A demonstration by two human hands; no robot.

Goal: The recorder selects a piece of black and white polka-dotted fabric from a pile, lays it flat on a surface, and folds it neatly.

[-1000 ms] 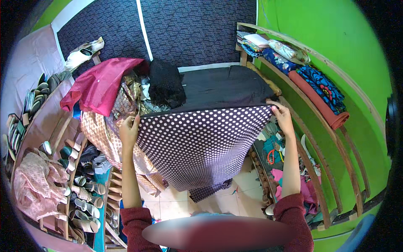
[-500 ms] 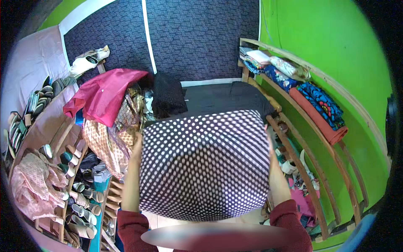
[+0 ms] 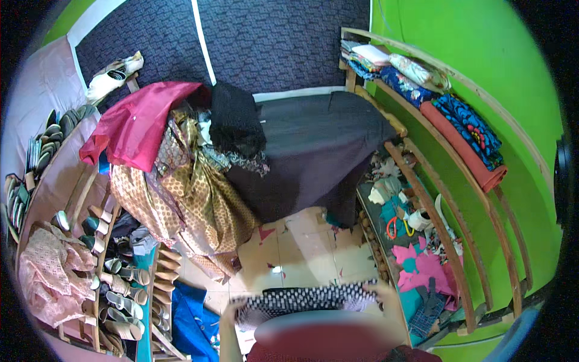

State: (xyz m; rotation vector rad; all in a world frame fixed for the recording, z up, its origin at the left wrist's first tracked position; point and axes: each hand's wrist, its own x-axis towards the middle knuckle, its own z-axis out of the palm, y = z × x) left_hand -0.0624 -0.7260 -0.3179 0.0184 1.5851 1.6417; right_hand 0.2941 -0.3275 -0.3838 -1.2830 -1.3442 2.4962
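Both hands, left hand (image 3: 229, 311) and right hand (image 3: 381, 294), gripping dark white-dotted soft cloth (image 3: 304, 300) stretched between them, near pink paper scraps (image 3: 422, 268) on wooden shelf (image 3: 449, 253).

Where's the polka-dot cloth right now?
Head view, bottom centre: the polka-dot cloth is stretched between the left hand and right hand, close to the body, above the tiled floor.

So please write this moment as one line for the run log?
left hand: holds polka-dot cloth | right hand: holds same cloth | cloth: gathered near body, above floor | table: dark cover, clothes pile at left
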